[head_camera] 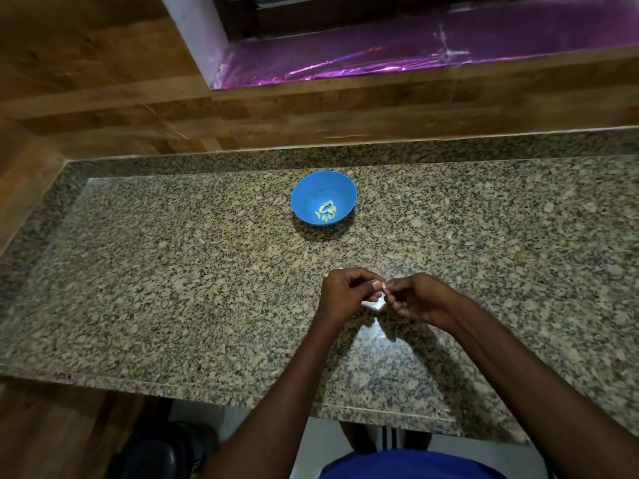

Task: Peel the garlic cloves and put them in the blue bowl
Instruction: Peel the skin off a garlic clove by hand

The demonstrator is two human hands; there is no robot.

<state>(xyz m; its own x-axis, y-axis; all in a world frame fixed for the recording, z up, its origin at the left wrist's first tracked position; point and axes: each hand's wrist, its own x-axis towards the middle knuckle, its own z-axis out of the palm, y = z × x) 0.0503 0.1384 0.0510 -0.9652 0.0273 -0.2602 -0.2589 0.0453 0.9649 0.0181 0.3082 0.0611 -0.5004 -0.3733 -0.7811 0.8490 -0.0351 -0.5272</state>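
Speckled granite countertop (173, 271). Round blue plastic bowl (306, 197), far centre, containing several pale peeled garlic cloves (325, 211). Left hand (345, 293), near centre, fingers curled, tips pinching a small pale garlic clove (384, 287). Right hand (418, 300), fingertips closed on the same clove; both well apart from the bowl.

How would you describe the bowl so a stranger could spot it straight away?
On the speckled granite counter, look toward the back, beyond both hands. The blue bowl sits there alone, holding a few pale peeled garlic cloves; it is the only bright blue thing on the stone.
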